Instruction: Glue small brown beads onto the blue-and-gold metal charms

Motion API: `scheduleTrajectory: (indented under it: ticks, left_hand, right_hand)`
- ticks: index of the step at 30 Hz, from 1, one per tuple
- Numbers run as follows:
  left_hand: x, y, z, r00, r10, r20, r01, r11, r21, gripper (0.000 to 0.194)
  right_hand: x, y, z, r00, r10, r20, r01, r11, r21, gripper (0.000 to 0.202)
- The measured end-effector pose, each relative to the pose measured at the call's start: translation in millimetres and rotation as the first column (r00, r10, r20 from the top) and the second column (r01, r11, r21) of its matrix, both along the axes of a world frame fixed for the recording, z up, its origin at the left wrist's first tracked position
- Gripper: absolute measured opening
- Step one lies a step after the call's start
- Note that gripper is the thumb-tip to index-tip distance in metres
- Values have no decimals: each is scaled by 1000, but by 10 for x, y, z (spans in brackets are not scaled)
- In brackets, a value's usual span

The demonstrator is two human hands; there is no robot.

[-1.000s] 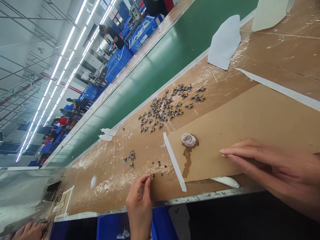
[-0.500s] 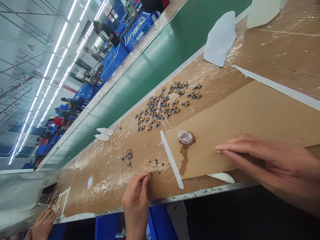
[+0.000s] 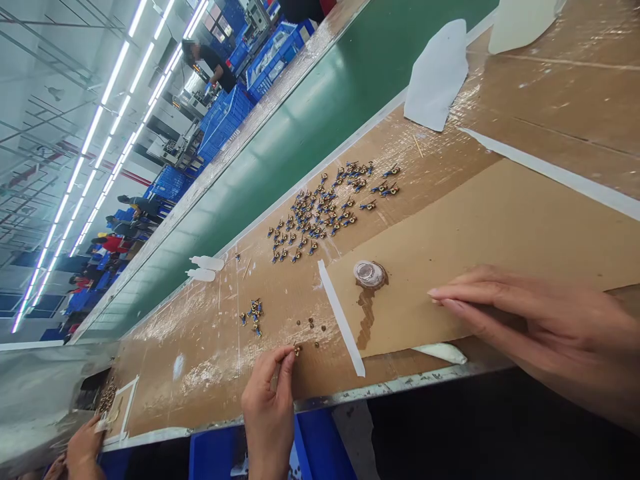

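My left hand (image 3: 270,407) pinches a small figurine (image 3: 298,349) between thumb and forefinger, just above the near part of the table. Several tiny dark round pieces (image 3: 311,326) lie beyond it. A few blue and yellow figurines (image 3: 255,310) sit in a little group to its left. Over the brown paper sheet (image 3: 500,227), my right hand (image 3: 525,320) holds thumb and forefinger together; whatever they grip is too small to make out. A round shallow dish (image 3: 369,273) with whitish residue stands on the sheet, a dark wet streak below it.
Many blue and yellow figurines (image 3: 320,213) spread across the table's middle. Two white bottles (image 3: 205,268) lie by the green conveyor belt (image 3: 300,127). White paper (image 3: 437,77) lies at the far right. Another person's hand (image 3: 85,443) works at lower left. A blue bin (image 3: 320,447) is below the edge.
The whole view has shifted slightly left. Both my hands keep nearly the same pose. The other person's hand at lower left has moved a little.
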State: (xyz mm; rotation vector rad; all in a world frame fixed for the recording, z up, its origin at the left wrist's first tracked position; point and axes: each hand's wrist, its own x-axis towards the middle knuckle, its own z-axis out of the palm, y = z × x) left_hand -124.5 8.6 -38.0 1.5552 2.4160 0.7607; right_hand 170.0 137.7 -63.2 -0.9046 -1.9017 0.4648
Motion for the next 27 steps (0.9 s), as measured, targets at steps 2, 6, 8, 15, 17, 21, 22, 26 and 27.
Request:
scheduleTrajectory:
  ticks: [2,6,8,15,17,21,22,26,27]
  left_hand:
    - [-1,4,1,1000,-1,0,1,1000,-2,18]
    - [0,15,8,1000,2,-8,-2,1000,-7,18]
    - [4,21,14,1000,0,-16,0,1000,-6,18]
    - [-2,33,20,999,-17,-41,17,1000,-2,19]
    - [-16,34,15,998,-34,-55,34,999,-8,18]
    - [-28,36,11,994,-77,-72,77,997,-7,17]
    - [-25,38,15,993,-86,-80,86,996,-5,16]
    - [-7,64,48,982,-128,-136,127,992,-20,15]
    - [-5,73,58,979,-138,-150,136,990,-25,15]
  right_hand:
    - [2,-2,-5,1000,1,-4,-1,1000,-11,15]
    - [10,-4,3,1000,2,-12,-2,1000,-19,15]
    - [11,-4,6,1000,3,-9,-3,1000,-15,15]
    - [4,1,5,1000,-16,-7,16,1000,-8,17]
    - [4,5,6,1000,-14,-5,14,1000,1,18]
    - [-1,3,-3,1000,-20,-8,20,1000,-5,16]
    - [-1,0,-8,1000,-18,-7,18,1000,-10,16]
    - [10,-10,-28,1000,-20,-4,20,1000,-14,16]
    - [14,-10,-29,1000,-21,0,21,1000,-13,16]
